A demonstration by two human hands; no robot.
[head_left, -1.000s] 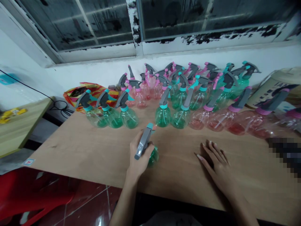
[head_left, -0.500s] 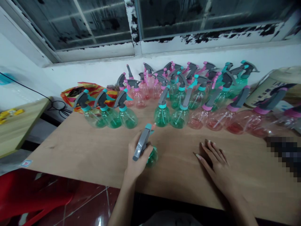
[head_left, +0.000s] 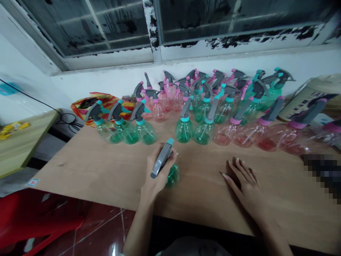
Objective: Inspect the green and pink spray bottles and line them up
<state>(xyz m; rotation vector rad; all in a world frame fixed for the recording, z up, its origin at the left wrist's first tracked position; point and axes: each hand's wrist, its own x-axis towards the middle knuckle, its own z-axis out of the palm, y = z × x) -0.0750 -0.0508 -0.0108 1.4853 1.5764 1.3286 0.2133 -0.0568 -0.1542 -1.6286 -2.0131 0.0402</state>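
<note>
My left hand [head_left: 157, 170] is closed around the neck of a green spray bottle [head_left: 173, 176] with a grey and teal trigger head. The hand hides the bottle's neck and part of its body. On the wooden table [head_left: 202, 199] my right hand [head_left: 246, 185] lies flat, fingers stretched out, holding nothing. Beyond my left hand stand several green spray bottles, among them one straight ahead [head_left: 183, 131] and one to the left [head_left: 146, 132]. Pink spray bottles [head_left: 223, 134] continue the row to the right.
More pink and green spray bottles crowd the wall behind the front row. A red and yellow bag [head_left: 106, 97] sits at the back left, a large pale container [head_left: 306, 97] at the back right. A red chair [head_left: 39, 220] stands at the lower left, and a window is above.
My left fingers have shifted slightly on the spray bottle, with the fingertips now showing beside the trigger head. The right hand stays flat in the same place.
</note>
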